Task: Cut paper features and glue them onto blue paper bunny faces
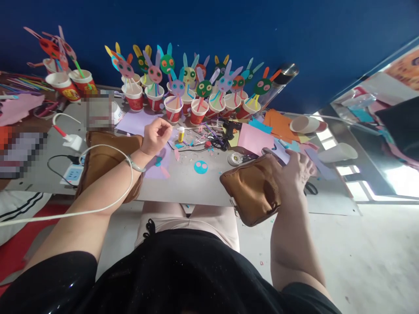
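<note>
My left hand (156, 136) is raised over the table's left middle, fingers curled into a pinch; whatever may be in them is too small to make out. Just right of it stands a small yellow glue stick (181, 134) with a white cap. A blue paper disc (200, 170) with two pink dots lies flat between my hands. On the right, my right hand (296, 170) has its fingers stretched apart over coloured paper, beside a brown cushion (250, 189). Black scissors handles (310, 188) show just past my right wrist.
Red-and-white paper cups (198, 114) with paper rabbits line the blue wall. A second brown cushion (104, 150) lies under my left forearm. White cable (98, 211) crosses that arm. Two cups (338, 152) lie on their sides at right, near orange paper (278, 124) and a tape roll (235, 158).
</note>
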`<action>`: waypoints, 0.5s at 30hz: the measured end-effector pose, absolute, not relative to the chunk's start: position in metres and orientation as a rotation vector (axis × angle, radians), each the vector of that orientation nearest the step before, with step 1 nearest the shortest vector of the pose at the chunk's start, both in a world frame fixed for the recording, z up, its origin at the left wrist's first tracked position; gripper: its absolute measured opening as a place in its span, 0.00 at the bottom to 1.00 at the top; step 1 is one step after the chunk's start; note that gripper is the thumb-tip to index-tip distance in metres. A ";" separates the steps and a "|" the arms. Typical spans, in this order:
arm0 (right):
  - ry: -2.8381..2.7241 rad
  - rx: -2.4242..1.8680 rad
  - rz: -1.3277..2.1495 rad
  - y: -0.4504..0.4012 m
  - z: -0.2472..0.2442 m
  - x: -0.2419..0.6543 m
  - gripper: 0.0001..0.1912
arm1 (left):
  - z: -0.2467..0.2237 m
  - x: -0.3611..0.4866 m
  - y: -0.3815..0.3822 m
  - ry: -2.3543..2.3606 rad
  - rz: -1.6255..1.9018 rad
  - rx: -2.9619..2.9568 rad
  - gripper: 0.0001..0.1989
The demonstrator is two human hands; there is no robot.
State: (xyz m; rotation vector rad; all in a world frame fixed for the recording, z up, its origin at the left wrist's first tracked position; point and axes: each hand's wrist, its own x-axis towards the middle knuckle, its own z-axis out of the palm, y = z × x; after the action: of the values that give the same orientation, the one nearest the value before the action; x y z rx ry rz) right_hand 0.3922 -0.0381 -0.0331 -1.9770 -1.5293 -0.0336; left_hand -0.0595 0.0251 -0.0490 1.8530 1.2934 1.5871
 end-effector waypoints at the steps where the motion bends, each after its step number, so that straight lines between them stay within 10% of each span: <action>1: -1.493 -2.121 -0.041 -0.033 -0.038 0.390 0.37 | -0.050 -0.059 0.025 1.286 1.593 1.859 0.08; 15: -1.539 -2.673 0.179 -0.004 -0.029 0.392 0.18 | -0.043 -0.052 0.026 1.199 1.619 1.526 0.06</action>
State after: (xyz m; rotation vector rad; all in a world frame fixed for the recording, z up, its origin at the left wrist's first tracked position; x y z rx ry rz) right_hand 0.3923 -0.0041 -0.0289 -2.6732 -1.5386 0.1787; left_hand -0.0520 0.0256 -0.0435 1.5256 1.1994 1.6190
